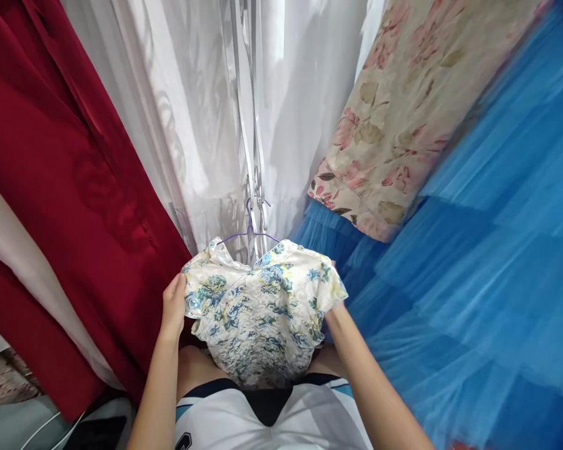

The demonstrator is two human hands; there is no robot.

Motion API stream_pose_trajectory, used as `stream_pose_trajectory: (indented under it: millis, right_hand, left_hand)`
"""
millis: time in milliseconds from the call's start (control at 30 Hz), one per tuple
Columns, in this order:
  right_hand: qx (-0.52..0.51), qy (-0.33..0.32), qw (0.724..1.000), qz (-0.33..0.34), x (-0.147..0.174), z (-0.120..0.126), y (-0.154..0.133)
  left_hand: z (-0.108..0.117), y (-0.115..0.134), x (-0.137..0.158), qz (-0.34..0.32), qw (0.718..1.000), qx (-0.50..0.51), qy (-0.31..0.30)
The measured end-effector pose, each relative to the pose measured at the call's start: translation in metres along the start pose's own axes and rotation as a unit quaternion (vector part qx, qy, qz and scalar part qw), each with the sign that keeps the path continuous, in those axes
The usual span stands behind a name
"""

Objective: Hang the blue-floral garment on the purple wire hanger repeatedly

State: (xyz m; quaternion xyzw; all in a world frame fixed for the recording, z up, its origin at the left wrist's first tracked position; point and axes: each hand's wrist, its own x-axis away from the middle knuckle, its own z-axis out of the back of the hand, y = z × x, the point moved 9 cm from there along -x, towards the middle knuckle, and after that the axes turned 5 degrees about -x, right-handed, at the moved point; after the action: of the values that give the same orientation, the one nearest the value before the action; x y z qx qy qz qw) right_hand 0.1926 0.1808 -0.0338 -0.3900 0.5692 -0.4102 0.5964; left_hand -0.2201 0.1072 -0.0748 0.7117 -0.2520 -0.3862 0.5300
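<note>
A short-sleeved white blouse point(265, 306) with blue, green and yellow flowers hangs spread in front of me, above my lap. Its neckline sits on a thin purple hanger point(250, 230), whose hook is up by the pale hanging strips. My left hand point(172, 306) is closed on the edge of the sleeve at the left, thumb toward the cloth. At the other sleeve, my right hand point(335, 310) holds the blouse from behind. That sleeve covers most of its fingers; only the wrist and a bit of fingertip show.
Dark red cloth point(98, 206) hangs at left, sheer white curtains point(192, 112) with pale strips point(253, 125) in the middle. At right hang a beige floral cloth point(380, 137) and tiered blue tulle point(473, 294). White cables point(40, 430) run at lower left.
</note>
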Motion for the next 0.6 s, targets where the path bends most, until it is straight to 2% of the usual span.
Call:
stream_pose_trajectory:
  millis: [67, 167, 300, 367, 467, 600]
  right_hand:
    - [-0.064, 0.018, 0.998, -0.001, 0.003, 0.012, 0.003]
    - [-0.137, 0.048, 0.989, 0.007, 0.004, 0.030, 0.000]
    - [-0.162, 0.082, 0.983, 0.029, -0.010, 0.039, -0.027]
    - [-0.191, 0.084, 0.977, 0.043, -0.020, 0.033, -0.046]
    - [-0.194, 0.061, 0.976, 0.076, -0.028, 0.018, -0.076]
    - [-0.156, 0.051, 0.978, 0.126, -0.016, 0.006, -0.104]
  left_hand:
    - [0.004, 0.001, 0.011, 0.023, 0.999, 0.022, 0.025]
    - [0.008, 0.016, 0.023, 0.035, 0.991, 0.095, 0.087]
    - [0.008, 0.039, 0.022, 0.030, 0.987, 0.107, 0.112]
    - [0.008, 0.046, 0.015, 0.014, 0.994, 0.067, 0.088]
    - [0.007, 0.053, 0.007, -0.053, 0.997, -0.039, 0.035]
    - [0.000, 0.049, 0.009, -0.141, 0.958, -0.247, 0.030]
